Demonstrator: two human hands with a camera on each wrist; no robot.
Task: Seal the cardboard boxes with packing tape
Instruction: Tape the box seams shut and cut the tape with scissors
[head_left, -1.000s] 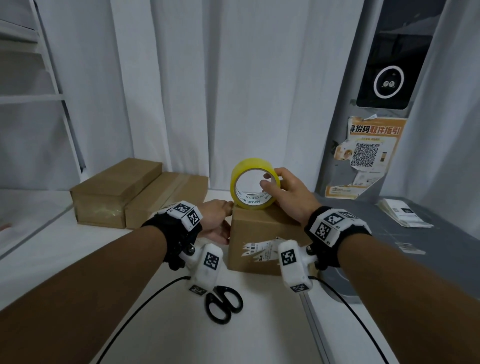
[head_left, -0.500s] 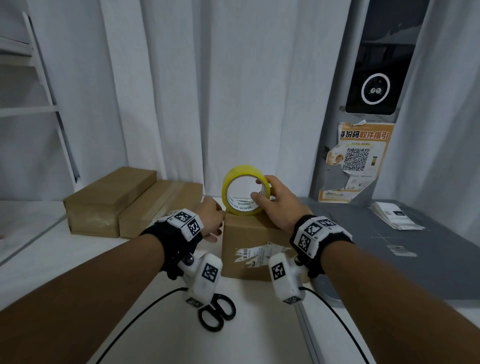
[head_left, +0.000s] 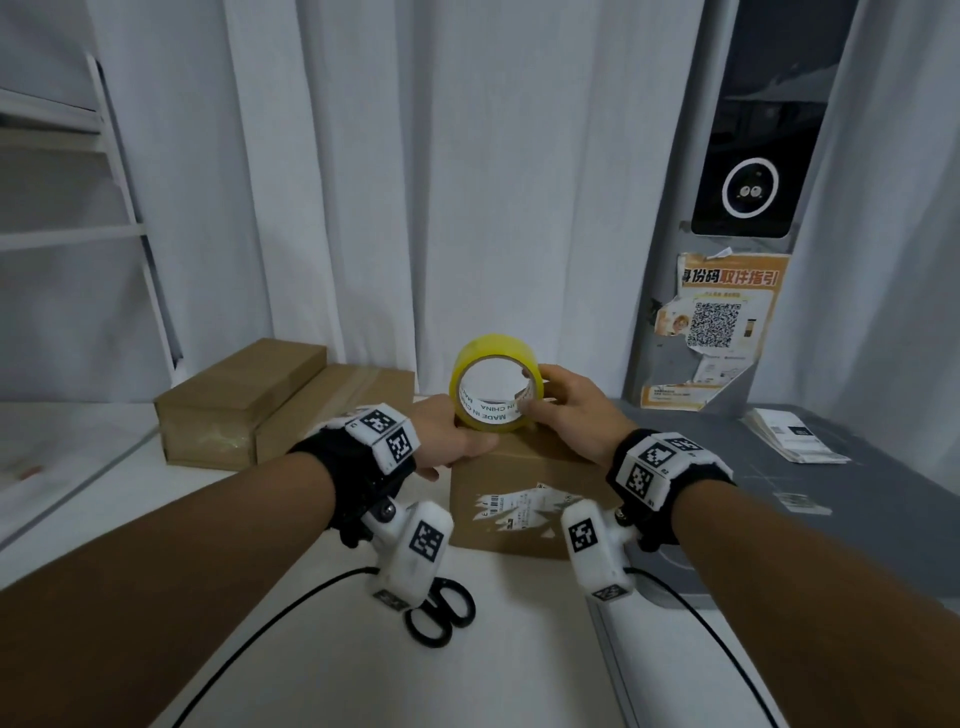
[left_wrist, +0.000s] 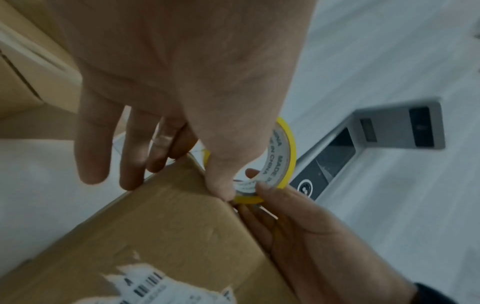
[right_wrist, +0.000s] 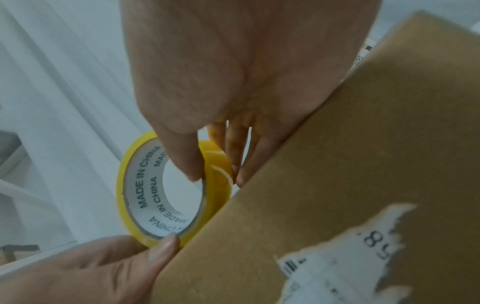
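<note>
The tape roll (head_left: 496, 388) is bright yellow with a white core stamped "MADE IN CHINA", standing on edge on top of the small brown cardboard box (head_left: 524, 499), at its far edge. The box has a torn white shipping label on the near face and sits on the white table (head_left: 260, 597). The right hand (head_left: 571, 410) has thumb inside the core and fingers (right_wrist: 235, 148) curled over the outside, clamped on the roll. The left hand (head_left: 447, 434) has its thumb pressed on the roll's bottom edge, fingers draped down the box's side. Compared to a second ago, the roll's in basically the same spot, but the left hand has slid up from the box side to touch it.
</note>
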